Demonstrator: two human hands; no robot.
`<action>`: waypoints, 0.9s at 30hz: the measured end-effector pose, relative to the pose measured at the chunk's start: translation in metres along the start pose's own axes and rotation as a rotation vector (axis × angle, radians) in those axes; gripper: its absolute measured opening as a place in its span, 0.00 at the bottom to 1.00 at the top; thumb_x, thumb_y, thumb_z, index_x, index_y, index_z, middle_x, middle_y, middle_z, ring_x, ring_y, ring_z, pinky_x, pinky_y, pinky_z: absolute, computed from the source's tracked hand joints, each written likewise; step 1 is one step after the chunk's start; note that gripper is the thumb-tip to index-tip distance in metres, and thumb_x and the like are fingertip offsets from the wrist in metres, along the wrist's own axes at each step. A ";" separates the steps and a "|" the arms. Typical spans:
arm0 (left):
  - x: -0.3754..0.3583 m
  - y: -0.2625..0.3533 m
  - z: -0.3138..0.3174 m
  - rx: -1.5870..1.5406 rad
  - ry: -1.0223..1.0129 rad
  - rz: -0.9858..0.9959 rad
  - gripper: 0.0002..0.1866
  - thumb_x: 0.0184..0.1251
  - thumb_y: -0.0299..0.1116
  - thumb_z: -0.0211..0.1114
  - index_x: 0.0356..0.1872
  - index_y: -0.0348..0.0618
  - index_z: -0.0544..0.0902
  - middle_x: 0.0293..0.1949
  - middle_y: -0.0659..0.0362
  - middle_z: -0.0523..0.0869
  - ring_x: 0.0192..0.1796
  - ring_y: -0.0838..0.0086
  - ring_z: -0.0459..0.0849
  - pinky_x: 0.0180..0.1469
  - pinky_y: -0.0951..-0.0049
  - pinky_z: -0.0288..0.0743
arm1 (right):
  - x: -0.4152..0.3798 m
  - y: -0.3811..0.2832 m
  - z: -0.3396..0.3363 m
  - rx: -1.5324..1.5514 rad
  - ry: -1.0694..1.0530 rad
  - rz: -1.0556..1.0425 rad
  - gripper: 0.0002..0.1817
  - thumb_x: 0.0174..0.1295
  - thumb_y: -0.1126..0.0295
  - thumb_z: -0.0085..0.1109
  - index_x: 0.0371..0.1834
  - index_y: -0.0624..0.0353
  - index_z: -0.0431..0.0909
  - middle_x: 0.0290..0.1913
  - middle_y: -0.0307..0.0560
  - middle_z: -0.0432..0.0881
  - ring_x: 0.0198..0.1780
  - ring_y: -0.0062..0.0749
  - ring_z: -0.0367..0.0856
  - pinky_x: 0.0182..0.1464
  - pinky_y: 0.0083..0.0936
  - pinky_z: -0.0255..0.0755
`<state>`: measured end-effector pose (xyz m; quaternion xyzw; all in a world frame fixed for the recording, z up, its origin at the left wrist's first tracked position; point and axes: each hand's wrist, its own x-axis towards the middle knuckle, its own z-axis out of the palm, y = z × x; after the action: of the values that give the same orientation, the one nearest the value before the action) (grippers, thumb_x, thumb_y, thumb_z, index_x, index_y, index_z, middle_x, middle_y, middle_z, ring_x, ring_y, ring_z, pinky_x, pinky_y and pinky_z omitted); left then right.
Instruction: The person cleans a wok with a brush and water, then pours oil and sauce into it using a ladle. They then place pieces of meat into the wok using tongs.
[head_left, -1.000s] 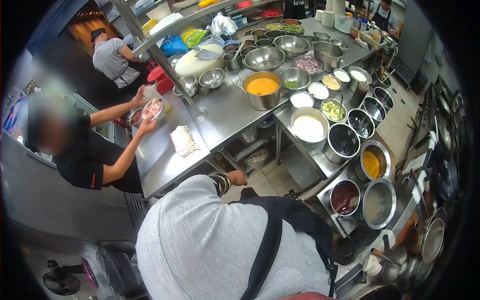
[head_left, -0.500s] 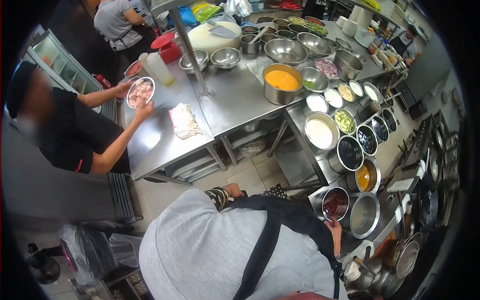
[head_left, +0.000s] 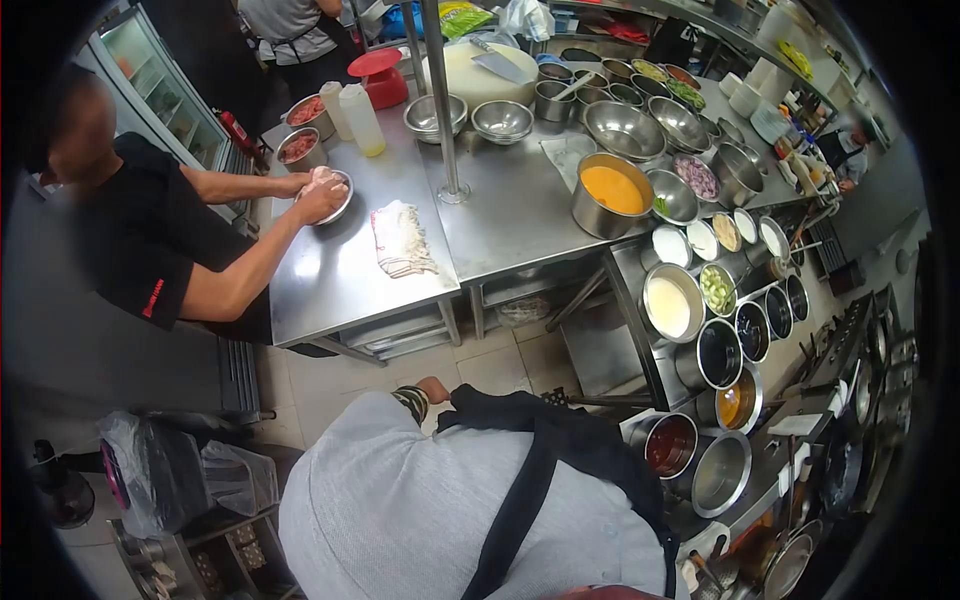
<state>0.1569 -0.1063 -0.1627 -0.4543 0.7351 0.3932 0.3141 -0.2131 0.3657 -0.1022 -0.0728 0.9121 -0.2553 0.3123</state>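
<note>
My left hand (head_left: 432, 389) hangs low in front of me, below a patterned cuff and beside my black apron (head_left: 570, 440). Its fingers are mostly hidden, so whether it holds anything does not show. My right hand is out of sight behind my body. Closest to that side are a pot of dark red sauce (head_left: 670, 445) and a wide metal pot (head_left: 721, 470). Across the steel table, a co-worker in black has both hands (head_left: 318, 198) at a metal bowl (head_left: 338, 205) of pale raw meat.
A folded white cloth (head_left: 403, 240) lies on the steel table (head_left: 340, 280). A metal post (head_left: 440, 100) rises from it. A pot of orange liquid (head_left: 612, 195) stands at the counter corner. Several sauce containers line the right side, with pans beyond. A plastic-wrapped item (head_left: 160, 475) sits at lower left.
My view has shifted, and my right hand has left sight from beside the red sauce pot. The co-worker has lowered the tilted meat bowl to the table, one hand now in the meat.
</note>
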 end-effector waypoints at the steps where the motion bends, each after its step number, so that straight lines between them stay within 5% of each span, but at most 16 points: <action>1: 0.005 0.002 0.002 0.005 -0.009 0.003 0.27 0.52 0.52 0.61 0.41 0.36 0.85 0.48 0.39 0.81 0.55 0.48 0.78 0.57 0.59 0.71 | 0.000 0.005 0.001 -0.004 0.000 0.010 0.15 0.56 0.68 0.60 0.46 0.57 0.78 0.34 0.43 0.82 0.36 0.30 0.80 0.38 0.29 0.73; 10: 0.063 0.038 0.026 0.025 0.101 0.263 0.25 0.51 0.50 0.62 0.36 0.34 0.85 0.42 0.37 0.82 0.49 0.47 0.81 0.52 0.58 0.74 | -0.009 0.023 0.001 -0.042 -0.006 0.059 0.12 0.55 0.65 0.59 0.42 0.54 0.80 0.34 0.45 0.83 0.37 0.35 0.81 0.39 0.32 0.74; 23: 0.023 0.029 0.022 0.001 -0.008 0.051 0.24 0.50 0.48 0.64 0.38 0.35 0.85 0.46 0.39 0.82 0.51 0.50 0.80 0.54 0.59 0.73 | -0.018 0.058 0.008 -0.058 -0.021 0.081 0.10 0.55 0.62 0.57 0.36 0.49 0.84 0.34 0.47 0.84 0.37 0.41 0.82 0.41 0.36 0.75; 27: 0.032 0.017 0.034 -0.015 -0.001 0.104 0.25 0.49 0.48 0.65 0.33 0.29 0.84 0.35 0.40 0.85 0.42 0.52 0.85 0.45 0.63 0.78 | -0.029 0.088 0.019 -0.129 -0.037 0.005 0.10 0.54 0.61 0.57 0.34 0.47 0.85 0.34 0.48 0.84 0.38 0.43 0.83 0.41 0.38 0.76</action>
<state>0.1327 -0.0860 -0.2008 -0.4174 0.7546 0.4148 0.2902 -0.1766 0.4414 -0.1445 -0.0952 0.9209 -0.1939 0.3245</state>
